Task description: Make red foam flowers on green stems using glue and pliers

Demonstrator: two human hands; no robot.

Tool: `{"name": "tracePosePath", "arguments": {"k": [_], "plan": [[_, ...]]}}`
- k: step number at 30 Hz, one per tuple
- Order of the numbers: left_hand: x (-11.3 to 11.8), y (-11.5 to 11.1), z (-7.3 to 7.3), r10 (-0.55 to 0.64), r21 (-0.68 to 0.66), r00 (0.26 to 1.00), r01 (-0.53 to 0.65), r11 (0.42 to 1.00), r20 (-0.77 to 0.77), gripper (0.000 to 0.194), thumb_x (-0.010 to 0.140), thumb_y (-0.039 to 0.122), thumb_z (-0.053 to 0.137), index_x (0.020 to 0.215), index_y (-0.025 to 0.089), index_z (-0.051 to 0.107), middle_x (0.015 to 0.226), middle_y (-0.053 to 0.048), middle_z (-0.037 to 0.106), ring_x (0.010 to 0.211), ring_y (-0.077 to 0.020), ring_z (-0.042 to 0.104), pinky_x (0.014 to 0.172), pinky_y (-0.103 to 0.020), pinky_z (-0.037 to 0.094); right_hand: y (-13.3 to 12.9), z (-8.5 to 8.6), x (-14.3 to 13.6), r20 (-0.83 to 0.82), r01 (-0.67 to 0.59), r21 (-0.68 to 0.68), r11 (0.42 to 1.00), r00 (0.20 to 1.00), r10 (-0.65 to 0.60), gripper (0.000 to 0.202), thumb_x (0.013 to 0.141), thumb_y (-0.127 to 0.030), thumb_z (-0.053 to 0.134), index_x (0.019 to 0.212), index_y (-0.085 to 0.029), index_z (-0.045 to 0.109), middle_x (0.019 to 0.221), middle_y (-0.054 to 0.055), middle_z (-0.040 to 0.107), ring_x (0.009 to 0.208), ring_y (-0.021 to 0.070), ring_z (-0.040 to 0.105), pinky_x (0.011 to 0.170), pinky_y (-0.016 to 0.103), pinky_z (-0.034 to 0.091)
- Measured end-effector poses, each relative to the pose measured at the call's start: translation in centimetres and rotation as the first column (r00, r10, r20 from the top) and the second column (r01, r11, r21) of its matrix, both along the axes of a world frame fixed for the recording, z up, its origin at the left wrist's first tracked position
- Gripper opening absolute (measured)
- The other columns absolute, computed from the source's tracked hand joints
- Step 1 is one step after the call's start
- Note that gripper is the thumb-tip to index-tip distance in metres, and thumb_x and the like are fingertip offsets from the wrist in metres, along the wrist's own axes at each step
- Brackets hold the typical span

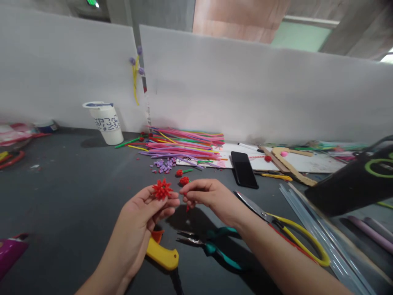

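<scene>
A spiky red flower point(162, 189) with a small green centre is held between the thumb and fingers of my left hand point(150, 209). Just to its right, my right hand point(208, 196) pinches a small red piece point(185, 194), mostly covered by the fingertips. Another bit of red shows below those fingers. The two hands are close together but apart. Beyond them on the dark table lie two small red flowers point(184, 181) with green stems. A yellow glue gun point(162, 254) lies partly under my left hand, and teal-handled pliers point(211, 244) lie below my right hand.
Pipe cleaners point(187, 143) and purple bits point(166, 164) lie at the back. A white cup point(107, 125) stands back left. Right of my hands are a phone point(245, 170), yellow-handled scissors point(294, 233), clear sticks point(325, 241) and a black bottle point(350, 184).
</scene>
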State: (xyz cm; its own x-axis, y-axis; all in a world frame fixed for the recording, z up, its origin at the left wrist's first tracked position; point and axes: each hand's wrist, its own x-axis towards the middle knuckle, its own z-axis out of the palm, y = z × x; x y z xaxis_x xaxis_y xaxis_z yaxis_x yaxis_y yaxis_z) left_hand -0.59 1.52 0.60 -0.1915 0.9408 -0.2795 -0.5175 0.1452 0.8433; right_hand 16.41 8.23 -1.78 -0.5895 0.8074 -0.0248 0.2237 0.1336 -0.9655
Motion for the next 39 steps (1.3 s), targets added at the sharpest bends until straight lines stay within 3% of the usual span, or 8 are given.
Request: {"name": "tracePosePath", "arguments": {"k": [4,8,13,16,19,26,33,39], "plan": [[0.1,-0.2,0.0,-0.028,0.032,1.000,0.028,0.999,0.000,0.010,0.068,0.007,0.077,0.076,0.010,0.074,0.072,-0.008,0.079,0.060,-0.0123,0.072,0.057,-0.016,0.057,-1.4,1.3,-0.7,-0.183,0.008,-0.110,0.994,0.983,-0.029,0.017,0.088,-0.033,0.061,0.090,-0.016,0.061,0.073,-0.001,0.065,0.063,0.0113,0.062,0.063,0.028,0.054],[0.0,-0.5,-0.3,-0.100,0.089,0.992,0.106,0.990,-0.072,0.009,0.067,0.015,0.080,0.072,0.011,0.073,0.066,-0.007,0.077,0.052,-0.0119,0.067,0.048,-0.016,0.053,-2.8,3.0,-0.7,-0.256,0.055,-0.093,0.994,0.964,-0.077,0.010,0.080,-0.028,0.062,0.084,-0.019,0.059,0.068,-0.001,0.066,0.057,0.0106,0.061,0.058,0.026,0.051],[0.2,-1.1,-0.3,-0.043,0.122,0.960,0.079,0.989,-0.275,0.006,0.070,0.015,0.075,0.076,0.017,0.073,0.056,-0.002,0.074,0.047,-0.0135,0.066,0.045,-0.018,0.050,-4.4,5.6,-0.2,-0.259,0.196,0.113,0.974,0.952,-0.161,0.005,0.082,-0.021,0.063,0.079,-0.022,0.066,0.076,-0.001,0.067,0.070,0.0127,0.060,0.067,0.027,0.047],[0.4,-1.4,0.2,0.004,0.143,0.931,0.052,0.988,-0.364,0.013,0.067,0.009,0.074,0.075,0.020,0.074,0.061,-0.001,0.076,0.052,-0.0160,0.070,0.051,-0.020,0.053,-4.9,6.6,-0.1,-0.233,0.246,0.323,0.914,0.957,-0.175,0.012,0.079,-0.013,0.065,0.074,-0.023,0.068,0.077,-0.002,0.063,0.074,0.0133,0.057,0.068,0.026,0.045],[0.5,-1.6,0.5,0.005,0.148,0.924,0.055,0.987,-0.381,0.015,0.066,0.008,0.074,0.073,0.022,0.074,0.063,-0.001,0.077,0.053,-0.0174,0.071,0.053,-0.022,0.054,-5.1,6.8,-0.2,-0.205,0.259,0.472,0.842,0.962,-0.182,0.016,0.078,-0.009,0.064,0.072,-0.024,0.067,0.076,-0.002,0.061,0.072,0.0129,0.058,0.065,0.025,0.045],[0.3,-1.7,0.4,0.020,0.133,0.922,0.034,0.991,-0.386,0.015,0.065,0.009,0.074,0.072,0.022,0.075,0.059,-0.001,0.075,0.053,-0.0193,0.072,0.051,-0.023,0.054,-5.0,6.3,-0.3,-0.154,0.249,0.526,0.813,0.968,-0.197,0.014,0.081,-0.012,0.065,0.076,-0.024,0.068,0.077,-0.002,0.061,0.071,0.0129,0.059,0.064,0.025,0.047],[0.4,-1.6,0.0,0.032,0.184,0.921,0.044,0.982,-0.389,0.017,0.065,0.008,0.071,0.070,0.024,0.075,0.059,0.001,0.074,0.051,-0.0173,0.071,0.052,-0.022,0.055,-5.0,5.8,-0.4,-0.122,0.238,0.655,0.717,0.970,-0.210,0.012,0.082,-0.013,0.065,0.079,-0.023,0.068,0.079,-0.001,0.061,0.073,0.0129,0.059,0.065,0.024,0.047],[0.5,-1.6,0.1,0.044,0.185,0.902,0.041,0.982,-0.429,0.015,0.066,0.010,0.072,0.070,0.024,0.075,0.060,0.000,0.075,0.053,-0.0188,0.072,0.053,-0.023,0.055,-5.2,5.7,-0.4,-0.115,0.224,0.668,0.710,0.973,-0.199,0.013,0.082,-0.010,0.064,0.078,-0.022,0.066,0.079,-0.001,0.060,0.072,0.0118,0.058,0.065,0.022,0.046]]}}
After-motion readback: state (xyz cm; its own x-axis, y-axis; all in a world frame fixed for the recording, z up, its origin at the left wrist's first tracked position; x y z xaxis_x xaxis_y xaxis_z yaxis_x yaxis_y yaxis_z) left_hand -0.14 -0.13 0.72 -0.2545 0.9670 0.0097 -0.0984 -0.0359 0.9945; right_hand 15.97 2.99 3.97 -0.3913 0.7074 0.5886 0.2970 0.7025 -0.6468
